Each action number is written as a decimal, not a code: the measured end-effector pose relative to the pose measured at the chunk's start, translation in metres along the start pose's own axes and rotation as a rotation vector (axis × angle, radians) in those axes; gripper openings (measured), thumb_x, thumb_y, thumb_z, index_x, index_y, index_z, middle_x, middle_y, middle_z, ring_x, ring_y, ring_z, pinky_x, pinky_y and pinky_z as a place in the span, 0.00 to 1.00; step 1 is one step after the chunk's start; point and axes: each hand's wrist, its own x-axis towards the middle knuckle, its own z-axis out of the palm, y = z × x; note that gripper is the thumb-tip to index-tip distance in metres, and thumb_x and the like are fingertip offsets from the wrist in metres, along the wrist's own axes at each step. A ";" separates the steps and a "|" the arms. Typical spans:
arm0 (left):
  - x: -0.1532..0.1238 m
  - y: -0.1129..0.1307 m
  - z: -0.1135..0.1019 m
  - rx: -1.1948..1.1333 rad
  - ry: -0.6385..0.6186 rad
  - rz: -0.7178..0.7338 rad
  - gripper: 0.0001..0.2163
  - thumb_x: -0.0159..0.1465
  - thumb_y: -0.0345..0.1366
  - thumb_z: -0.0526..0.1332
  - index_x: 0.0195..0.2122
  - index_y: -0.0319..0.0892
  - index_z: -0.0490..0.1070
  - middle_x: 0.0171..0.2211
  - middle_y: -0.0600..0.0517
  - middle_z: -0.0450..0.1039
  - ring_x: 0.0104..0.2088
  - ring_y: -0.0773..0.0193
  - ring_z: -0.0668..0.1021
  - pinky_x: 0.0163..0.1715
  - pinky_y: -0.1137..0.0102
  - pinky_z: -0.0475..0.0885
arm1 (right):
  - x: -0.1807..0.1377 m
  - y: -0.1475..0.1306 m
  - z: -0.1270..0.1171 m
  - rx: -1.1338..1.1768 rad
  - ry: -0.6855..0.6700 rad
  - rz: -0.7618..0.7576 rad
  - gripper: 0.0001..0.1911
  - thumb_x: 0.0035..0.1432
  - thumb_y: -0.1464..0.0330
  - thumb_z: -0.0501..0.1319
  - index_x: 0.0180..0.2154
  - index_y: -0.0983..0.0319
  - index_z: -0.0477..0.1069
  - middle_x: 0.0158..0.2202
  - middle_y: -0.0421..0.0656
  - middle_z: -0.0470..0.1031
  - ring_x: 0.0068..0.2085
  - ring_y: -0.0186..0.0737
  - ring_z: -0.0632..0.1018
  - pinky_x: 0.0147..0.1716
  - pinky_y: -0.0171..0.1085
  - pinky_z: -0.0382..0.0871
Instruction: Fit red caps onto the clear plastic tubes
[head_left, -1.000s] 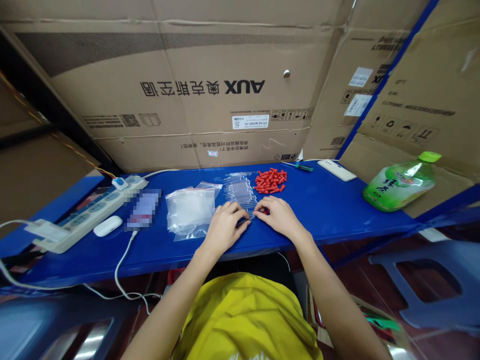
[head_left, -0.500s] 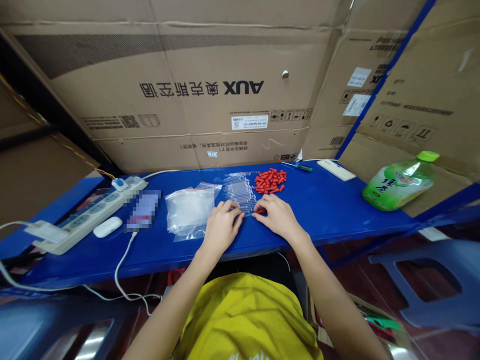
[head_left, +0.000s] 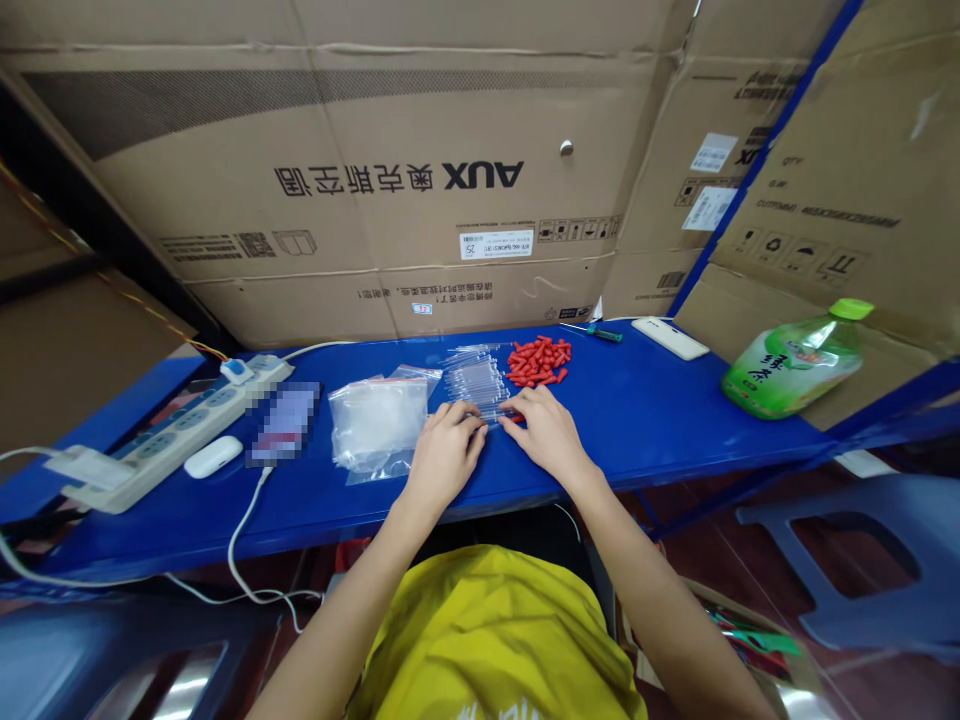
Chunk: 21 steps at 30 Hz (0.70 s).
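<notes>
My left hand point(head_left: 448, 448) is at the near edge of a pile of thin clear tubes point(head_left: 474, 375), thumb and fingers closed on the end of one clear tube. Just to its right, my right hand point(head_left: 549, 432) is closed, its fingertips on a small red cap point(head_left: 517, 418) that shows only in part. The two hands are a short gap apart, above the blue tabletop. Behind my right hand lies a heap of similar red caps point(head_left: 538, 360). Clear zip bags point(head_left: 379, 420) with whitish contents lie left of the tubes, beside my left hand.
A power strip point(head_left: 187, 425), a white earbud case point(head_left: 213, 457) and a phone point(head_left: 286, 425) on a cable lie at left. A green-handled screwdriver point(head_left: 604, 333), a white phone-like object point(head_left: 670, 338) and a green bottle point(head_left: 795, 360) are at right. Cardboard point(head_left: 405, 120) walls the back.
My right hand has shifted slightly left, nearer my left hand, and its red cap is now more hidden. My left hand stays nearly in place. The view has moved a little.
</notes>
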 end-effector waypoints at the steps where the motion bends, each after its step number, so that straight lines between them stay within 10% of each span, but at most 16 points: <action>1: 0.000 0.000 0.000 -0.002 0.002 0.001 0.13 0.76 0.35 0.55 0.42 0.42 0.80 0.50 0.46 0.77 0.49 0.54 0.75 0.53 0.57 0.73 | 0.000 -0.001 0.001 0.002 -0.005 -0.004 0.07 0.70 0.65 0.63 0.45 0.57 0.79 0.46 0.48 0.80 0.50 0.52 0.74 0.47 0.47 0.71; 21: 0.000 0.005 -0.002 0.034 0.133 0.085 0.14 0.76 0.38 0.56 0.60 0.44 0.66 0.54 0.43 0.75 0.55 0.50 0.75 0.55 0.57 0.69 | 0.001 -0.002 -0.033 0.408 -0.072 -0.098 0.03 0.67 0.69 0.65 0.40 0.57 0.78 0.39 0.42 0.81 0.40 0.41 0.79 0.45 0.39 0.73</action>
